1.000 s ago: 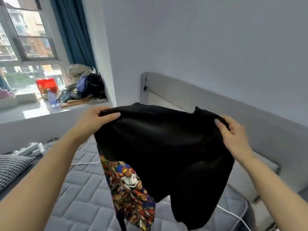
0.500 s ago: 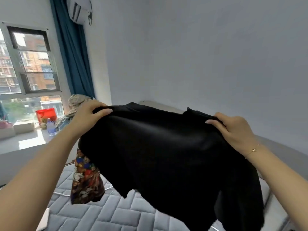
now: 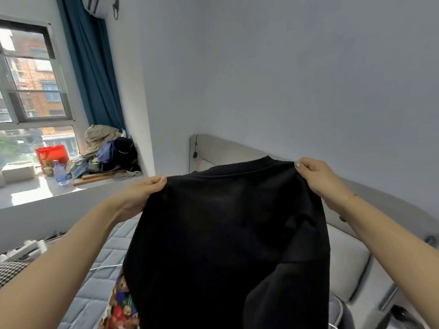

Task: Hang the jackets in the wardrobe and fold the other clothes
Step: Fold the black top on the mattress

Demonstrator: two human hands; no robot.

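Window ledge (image 3: pixel 31 191), far left: a red container (image 3: pixel 52 154), a clear bottle (image 3: pixel 59 174) and a heap of clothes (image 3: pixel 111 150) crowd its right end against the blue curtain (image 3: pixel 92 74).

Below the ledge, the grey quilted mattress (image 3: pixel 95 269) shows bare surface along its left edge, crossed by a white cable (image 3: pixel 104 267). A checked cushion (image 3: pixel 10 271) sits at the near left corner.

The person's left hand (image 3: pixel 140 195) grips the left shoulder of the black garment (image 3: pixel 225 245), fingers curled over the cloth. The garment is held up in the air above the bed, spread between both hands, collar edge uppermost and taut, body hanging down out of view at the bottom. A bright printed fabric (image 3: pixel 121 305) shows at its lower left edge; whether it belongs to the garment cannot be told.

The right hand (image 3: pixel 318 176) pinches the right shoulder, fingers closed on the cloth. Behind it the grey headboard (image 3: pixel 225 150) runs along the wall, with a pale pillow (image 3: pixel 344 262) at the bed's right side.
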